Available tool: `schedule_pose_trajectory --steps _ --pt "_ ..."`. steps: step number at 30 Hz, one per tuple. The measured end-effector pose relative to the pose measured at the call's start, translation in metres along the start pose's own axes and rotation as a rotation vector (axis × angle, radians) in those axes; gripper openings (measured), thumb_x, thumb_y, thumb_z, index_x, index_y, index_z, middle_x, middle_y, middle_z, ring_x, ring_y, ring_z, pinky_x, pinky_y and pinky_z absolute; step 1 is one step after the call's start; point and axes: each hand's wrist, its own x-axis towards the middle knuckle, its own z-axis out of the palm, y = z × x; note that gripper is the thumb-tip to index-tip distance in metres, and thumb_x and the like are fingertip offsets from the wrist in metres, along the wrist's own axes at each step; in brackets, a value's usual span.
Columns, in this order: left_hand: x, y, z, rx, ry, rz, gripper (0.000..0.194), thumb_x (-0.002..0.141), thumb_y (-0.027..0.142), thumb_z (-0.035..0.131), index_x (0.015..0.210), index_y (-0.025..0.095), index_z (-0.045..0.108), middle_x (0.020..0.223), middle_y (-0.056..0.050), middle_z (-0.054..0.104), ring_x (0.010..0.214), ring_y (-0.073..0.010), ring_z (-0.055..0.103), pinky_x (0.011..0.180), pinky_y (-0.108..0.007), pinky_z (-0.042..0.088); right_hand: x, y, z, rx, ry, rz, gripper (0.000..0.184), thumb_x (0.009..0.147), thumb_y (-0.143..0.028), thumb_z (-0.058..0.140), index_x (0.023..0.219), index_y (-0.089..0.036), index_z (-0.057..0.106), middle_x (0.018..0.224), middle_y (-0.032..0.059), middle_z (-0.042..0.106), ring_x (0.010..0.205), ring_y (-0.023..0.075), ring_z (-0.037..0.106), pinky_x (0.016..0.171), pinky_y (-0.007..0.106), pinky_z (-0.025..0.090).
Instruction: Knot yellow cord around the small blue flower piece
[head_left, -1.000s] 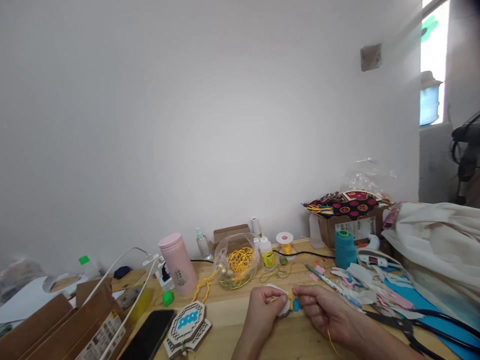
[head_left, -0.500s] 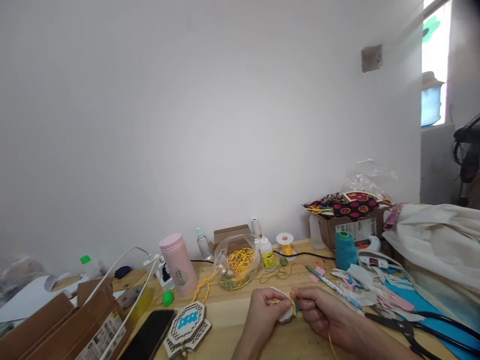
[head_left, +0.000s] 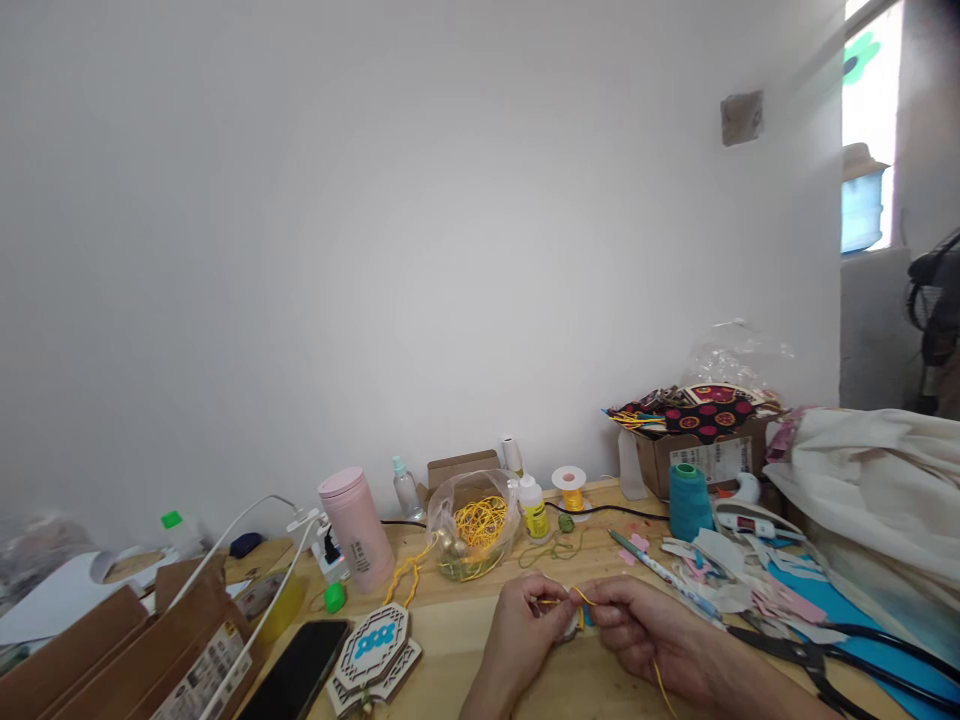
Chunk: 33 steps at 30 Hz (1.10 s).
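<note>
My left hand (head_left: 516,640) is closed, thumb and fingers pinching a small pale piece with a scalloped edge (head_left: 571,634), mostly covered by the fingers. Yellow cord (head_left: 661,688) runs at that piece, and its tail hangs below my right palm. With thumb and forefinger, my right hand (head_left: 645,625) grips the cord close to the left fingertips. A bit of blue (head_left: 588,613) shows between the two hands; what it belongs to is hidden. To the left lie hexagonal wooden pendants (head_left: 375,650) with a blue flower motif and a yellow cord loop.
Behind the hands stand a plastic bag of yellow cord (head_left: 480,525), a glue bottle (head_left: 534,510) and a yellow cord spool (head_left: 571,490). Black scissors (head_left: 802,650), fabric scraps (head_left: 727,565), a pen (head_left: 660,570) and teal thread (head_left: 690,505) lie right; a phone (head_left: 300,670) and pink tumbler (head_left: 358,530) left.
The scalloped piece has tilted and shows less of its face. My right fingertips have moved slightly left, to the left fingertips, still pinching the cord.
</note>
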Motion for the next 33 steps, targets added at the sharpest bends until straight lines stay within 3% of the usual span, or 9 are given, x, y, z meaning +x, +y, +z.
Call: schedule_pose_trajectory --steps 3,6,8,11,14,18,23,29,33 --pt "0.001 0.001 -0.002 -0.017 0.044 0.011 0.026 0.057 0.037 0.061 0.06 0.012 0.063 0.06 -0.004 0.06 0.055 -0.0134 0.05 0.05 -0.021 0.037 -0.005 -0.001 0.005 -0.02 -0.044 -0.057 0.004 0.066 -0.014 0.046 0.063 -0.014 0.047 0.042 -0.01 0.03 0.029 -0.0011 0.018 0.03 0.012 0.005" --pt "0.002 -0.002 -0.002 -0.041 0.05 -0.028 0.025 0.056 0.035 0.062 0.063 0.011 0.064 0.06 -0.005 0.062 0.054 -0.0141 0.051 0.052 -0.023 0.038 -0.004 0.001 0.009 -0.15 -0.013 -0.149 0.015 0.065 -0.016 0.047 0.079 -0.017 0.053 0.044 -0.0097 0.038 0.029 -0.001 0.018 0.031 0.013 0.005" --pt "0.003 -0.004 -0.002 -0.049 0.033 -0.043 0.024 0.055 0.033 0.063 0.063 0.01 0.065 0.057 -0.004 0.061 0.051 -0.0128 0.049 0.051 -0.022 0.037 0.003 0.005 0.009 -0.34 0.065 -0.263 0.019 0.065 -0.022 0.049 0.083 -0.016 0.055 0.042 -0.0087 0.043 0.027 -0.0001 0.019 0.03 0.014 0.007" --pt "0.003 -0.004 0.0 -0.127 -0.017 -0.083 0.023 0.055 0.031 0.063 0.061 0.009 0.065 0.051 -0.002 0.058 0.047 -0.0106 0.045 0.046 -0.021 0.033 0.014 0.013 0.006 -0.654 0.192 -0.517 0.027 0.065 -0.03 0.05 0.083 -0.012 0.059 0.038 -0.006 0.047 0.03 0.0042 0.035 0.034 0.015 0.021" --pt "0.003 -0.001 0.0 -0.228 -0.042 -0.13 0.02 0.053 0.027 0.064 0.059 0.009 0.065 0.048 -0.001 0.057 0.045 -0.0096 0.044 0.044 -0.02 0.031 0.017 0.019 0.004 -0.939 0.339 -0.628 0.031 0.069 -0.033 0.046 0.091 -0.014 0.058 0.039 -0.004 0.052 0.037 0.0095 0.045 0.041 0.018 0.029" --pt "0.002 0.003 -0.002 -0.303 -0.069 -0.167 0.016 0.049 0.021 0.065 0.059 0.009 0.067 0.048 -0.001 0.058 0.045 -0.0095 0.044 0.045 -0.019 0.03 0.009 0.018 0.005 -1.258 0.509 -0.673 0.028 0.072 -0.034 0.043 0.091 -0.022 0.059 0.043 -0.0028 0.057 0.044 0.0125 0.049 0.045 0.02 0.029" --pt "0.001 0.003 -0.001 -0.282 -0.083 -0.165 0.024 0.05 0.028 0.066 0.062 0.008 0.067 0.054 -0.003 0.061 0.049 -0.0108 0.046 0.049 -0.021 0.032 0.001 0.015 0.011 -1.465 0.623 -0.693 0.024 0.072 -0.032 0.042 0.086 -0.028 0.061 0.056 -0.0015 0.063 0.054 0.0152 0.053 0.05 0.022 0.032" --pt "0.003 -0.001 0.003 -0.231 -0.025 -0.16 0.028 0.052 0.034 0.065 0.06 0.007 0.066 0.05 -0.003 0.06 0.046 -0.0107 0.046 0.046 -0.02 0.032 -0.001 0.012 0.014 -1.506 0.634 -0.725 0.024 0.072 -0.029 0.04 0.087 -0.03 0.059 0.074 -0.0018 0.064 0.065 0.0153 0.055 0.056 0.022 0.035" --pt "0.002 -0.002 0.003 -0.256 -0.002 -0.174 0.028 0.05 0.034 0.067 0.06 0.008 0.066 0.05 -0.002 0.06 0.046 -0.011 0.047 0.047 -0.02 0.034 -0.001 0.01 0.012 -1.522 0.626 -0.753 0.021 0.069 -0.024 0.043 0.08 -0.028 0.06 0.075 -0.002 0.062 0.07 0.0147 0.054 0.06 0.022 0.036"
